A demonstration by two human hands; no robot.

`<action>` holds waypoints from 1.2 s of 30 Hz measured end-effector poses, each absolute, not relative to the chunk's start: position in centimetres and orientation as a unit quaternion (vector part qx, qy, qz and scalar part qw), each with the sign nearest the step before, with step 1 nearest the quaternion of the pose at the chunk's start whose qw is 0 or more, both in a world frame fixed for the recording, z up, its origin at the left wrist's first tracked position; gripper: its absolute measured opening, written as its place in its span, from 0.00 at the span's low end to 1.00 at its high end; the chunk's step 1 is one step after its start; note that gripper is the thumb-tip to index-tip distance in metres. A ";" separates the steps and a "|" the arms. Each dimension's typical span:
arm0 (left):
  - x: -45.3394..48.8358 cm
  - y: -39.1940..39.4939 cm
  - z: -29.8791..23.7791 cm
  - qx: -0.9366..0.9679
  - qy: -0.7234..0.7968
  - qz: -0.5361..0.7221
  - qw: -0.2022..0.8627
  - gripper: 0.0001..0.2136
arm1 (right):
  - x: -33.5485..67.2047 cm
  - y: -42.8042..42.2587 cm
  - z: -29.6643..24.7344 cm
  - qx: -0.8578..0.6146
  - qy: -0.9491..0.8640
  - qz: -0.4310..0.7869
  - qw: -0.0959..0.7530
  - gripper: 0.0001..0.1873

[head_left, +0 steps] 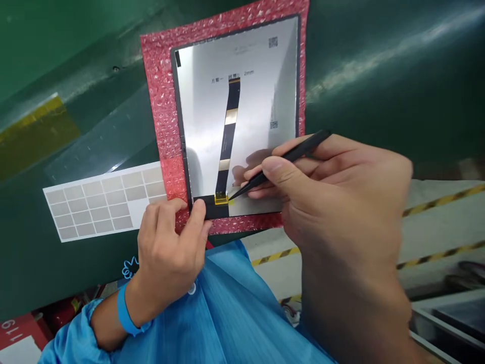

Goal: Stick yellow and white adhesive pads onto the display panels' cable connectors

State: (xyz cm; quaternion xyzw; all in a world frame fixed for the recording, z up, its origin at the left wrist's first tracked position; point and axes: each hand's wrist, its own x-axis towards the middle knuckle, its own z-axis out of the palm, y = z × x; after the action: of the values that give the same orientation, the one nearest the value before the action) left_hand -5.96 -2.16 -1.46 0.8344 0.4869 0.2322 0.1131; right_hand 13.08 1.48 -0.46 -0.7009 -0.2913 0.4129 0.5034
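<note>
Nearest us, our left hand (pixel 166 253) presses its fingertips on the panel's (pixel 212 136) lower edge, which hangs past the table (pixel 379 76) lip. Our right hand (pixel 341 202) pinches black tweezers (pixel 280 164), tip at the ribbon cable's (pixel 228 136) gold connector (pixel 221 198). Red bubble wrap (pixel 161 101) underlies it; a sticker sheet (pixel 102 199) lies left on open green table.

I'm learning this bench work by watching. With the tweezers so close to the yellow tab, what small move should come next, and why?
Probably ease the tweezers tip slightly left onto the yellow tab. The tip sits just right of the tab, at the foot of the black ribbon cable, and the left hand already pins the panel's bottom edge, so it looks steadied.
</note>
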 end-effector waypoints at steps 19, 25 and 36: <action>-5.8 -2.2 -1.1 0.834 0.490 0.218 0.129 0.13 | 12.4 1.4 0.0 -0.727 -0.296 0.363 0.501 0.07; -5.7 -2.2 -1.1 0.836 0.490 0.217 0.116 0.14 | 12.2 1.4 -0.1 -0.727 -0.294 0.361 0.505 0.07; -5.6 -2.3 -1.2 0.845 0.478 0.211 0.114 0.20 | 12.0 1.6 0.0 -0.732 -0.290 0.354 0.505 0.10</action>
State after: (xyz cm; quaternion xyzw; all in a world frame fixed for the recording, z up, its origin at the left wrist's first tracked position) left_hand -5.64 -2.28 -1.20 0.8452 0.4777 0.2110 0.1142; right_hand 12.00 1.56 0.01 -0.7321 -0.2904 0.3536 0.5047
